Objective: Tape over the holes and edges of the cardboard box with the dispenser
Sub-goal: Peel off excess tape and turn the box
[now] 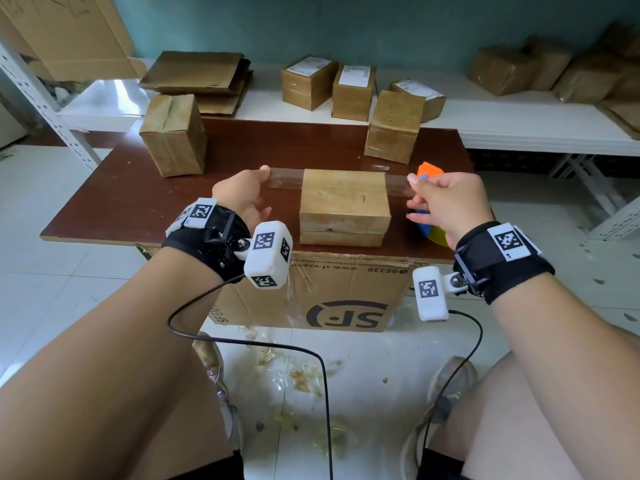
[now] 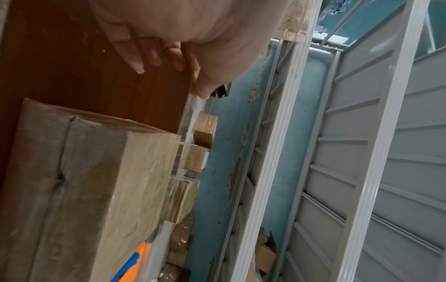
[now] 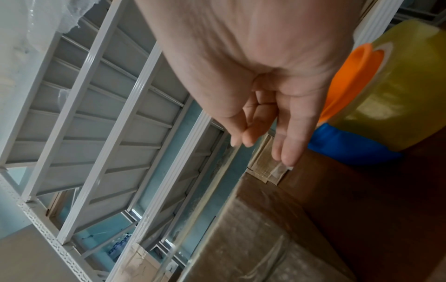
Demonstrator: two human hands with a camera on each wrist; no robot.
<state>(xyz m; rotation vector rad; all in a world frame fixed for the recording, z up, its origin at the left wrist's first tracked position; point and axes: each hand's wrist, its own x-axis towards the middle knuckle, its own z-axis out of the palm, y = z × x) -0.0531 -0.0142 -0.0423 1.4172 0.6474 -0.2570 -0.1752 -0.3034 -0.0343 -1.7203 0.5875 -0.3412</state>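
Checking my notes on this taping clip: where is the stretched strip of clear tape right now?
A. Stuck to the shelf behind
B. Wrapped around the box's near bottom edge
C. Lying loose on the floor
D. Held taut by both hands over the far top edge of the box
D: the left hand and right hand each pinch an end of the tape strip, which spans the far top edge of the cardboard box.

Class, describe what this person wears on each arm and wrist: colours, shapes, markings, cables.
Both forearms are bare, no sleeves. Each wrist carries a black strap with a white block bearing square black-and-white codes, plus a white rounded camera pod on a small mount. A thin black cable trails from each.
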